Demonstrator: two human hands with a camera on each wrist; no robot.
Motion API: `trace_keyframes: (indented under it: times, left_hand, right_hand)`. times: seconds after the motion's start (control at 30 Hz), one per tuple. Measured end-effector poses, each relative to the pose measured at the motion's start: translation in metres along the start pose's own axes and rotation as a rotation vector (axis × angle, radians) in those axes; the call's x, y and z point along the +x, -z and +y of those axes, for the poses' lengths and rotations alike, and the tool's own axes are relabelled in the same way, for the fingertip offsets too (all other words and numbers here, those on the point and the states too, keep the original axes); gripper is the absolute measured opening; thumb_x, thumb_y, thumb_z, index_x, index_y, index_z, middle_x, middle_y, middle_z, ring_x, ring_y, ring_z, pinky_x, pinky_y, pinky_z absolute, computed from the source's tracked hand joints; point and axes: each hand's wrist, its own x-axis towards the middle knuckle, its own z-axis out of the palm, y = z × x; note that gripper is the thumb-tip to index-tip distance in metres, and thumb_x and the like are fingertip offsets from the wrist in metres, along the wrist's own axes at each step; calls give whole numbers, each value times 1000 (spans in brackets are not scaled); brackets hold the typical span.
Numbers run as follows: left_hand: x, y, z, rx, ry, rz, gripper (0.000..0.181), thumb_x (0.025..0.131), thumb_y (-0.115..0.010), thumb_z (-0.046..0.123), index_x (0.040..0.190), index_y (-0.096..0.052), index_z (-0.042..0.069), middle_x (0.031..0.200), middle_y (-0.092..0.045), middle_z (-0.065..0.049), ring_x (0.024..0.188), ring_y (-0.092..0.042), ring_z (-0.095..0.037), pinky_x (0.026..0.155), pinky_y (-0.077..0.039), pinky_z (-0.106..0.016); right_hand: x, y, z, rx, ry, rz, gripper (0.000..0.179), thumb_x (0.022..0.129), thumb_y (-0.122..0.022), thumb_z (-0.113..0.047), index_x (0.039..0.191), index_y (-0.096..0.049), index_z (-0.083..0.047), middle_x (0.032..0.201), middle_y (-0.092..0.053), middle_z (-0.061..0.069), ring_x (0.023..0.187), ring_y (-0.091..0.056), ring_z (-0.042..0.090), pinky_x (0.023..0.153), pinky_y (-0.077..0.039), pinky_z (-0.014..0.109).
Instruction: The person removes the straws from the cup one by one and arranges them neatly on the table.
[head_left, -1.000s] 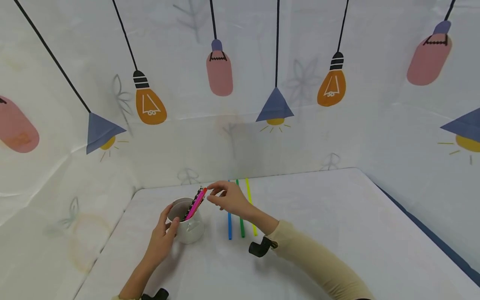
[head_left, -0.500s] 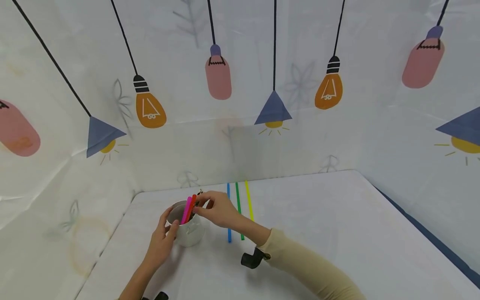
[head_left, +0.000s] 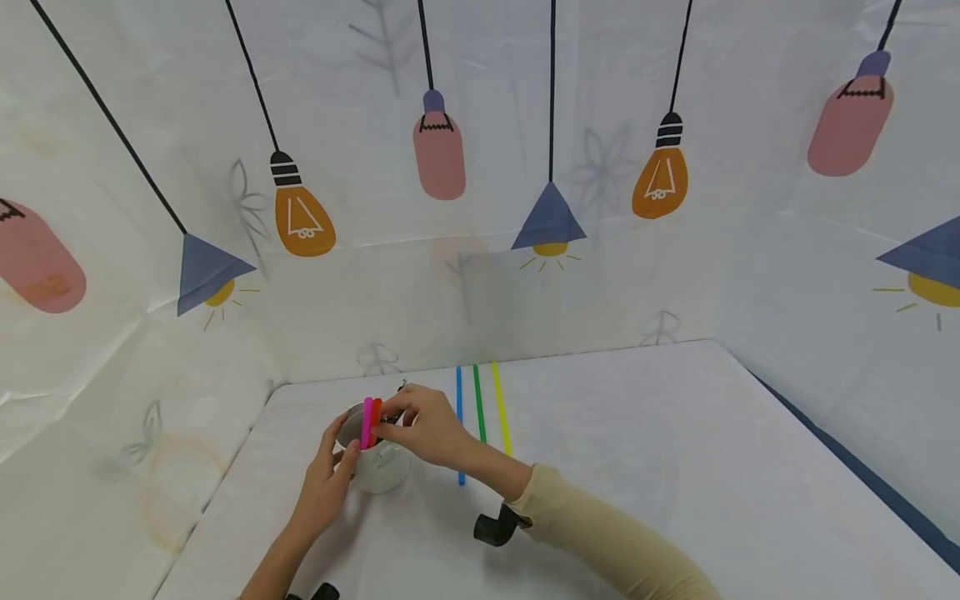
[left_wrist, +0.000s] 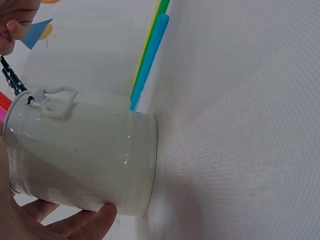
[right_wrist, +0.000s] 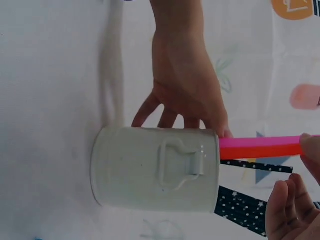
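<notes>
A white metal pot with a wire handle stands upright on the table. My left hand grips its left side, fingers curled round the wall, as the left wrist view also shows. Out of the pot stick a pink pen, an orange pen and black pieces patterned with white dots and stars, whose kind I cannot tell. Over the rim, my right hand pinches the orange pen near its top end. Its other fingertips are curled close to the black pieces. The pens' lower ends are hidden inside the pot.
A blue pen, a green pen and a yellow pen lie side by side on the white table, right of the pot. White hangings printed with lamps surround the table.
My right hand has moved left and slightly down onto the orange pen. The pink and orange pens, which leaned right, now stand more upright. My left hand keeps holding the pot in place.
</notes>
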Motion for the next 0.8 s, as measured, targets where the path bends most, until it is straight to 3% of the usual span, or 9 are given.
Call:
trace_keyframes:
  times: [0.23, 0.43, 0.6, 0.7, 0.8]
  left_hand:
    - [0, -2, -2, 17, 16, 9, 56, 105, -42, 35, 153, -21, 16, 150, -33, -22, 118, -50, -52, 82, -55, -50]
    - [3, -1, -1, 11, 0, 19, 55, 105, -43, 31, 153, -22, 16, 151, -32, -20, 117, -49, -54, 83, -54, -52]
    - [1, 0, -2, 2, -7, 9, 55, 105, -43, 30, 153, -21, 15, 151, -32, -21, 118, -49, -53, 82, -55, -49]
    - [0, 0, -3, 4, -16, 13, 54, 106, -43, 30, 153, -21, 16, 151, -32, -21, 117, -50, -52, 81, -55, -48]
    - [-1, 0, -4, 3, -23, 14, 54, 106, -42, 29, 153, -21, 15, 151, -31, -22, 118, -48, -55, 81, -55, -50]
  right_hand:
    - [-6, 16, -17, 40, 16, 37, 11, 87, -75, -14, 97, -73, -10, 94, -66, 1, 79, -59, 9, 64, -54, 23]
    - [-14, 46, -40, 100, 52, 73, 9, 89, -71, -7, 98, -69, -6, 95, -71, 5, 87, -65, 14, 56, -54, 26]
    - [-24, 77, -57, 183, 204, 121, 14, 89, -65, 8, 102, -65, 3, 95, -70, 17, 77, -67, 19, 57, -58, 32]
    - [-31, 97, -65, 251, 283, 160, 13, 93, -61, 4, 106, -62, 5, 96, -69, 20, 78, -67, 21, 59, -58, 36]
    - [-37, 115, -63, 284, 305, 196, 17, 97, -59, -3, 110, -58, 6, 95, -67, 21, 79, -67, 25, 58, -58, 37]
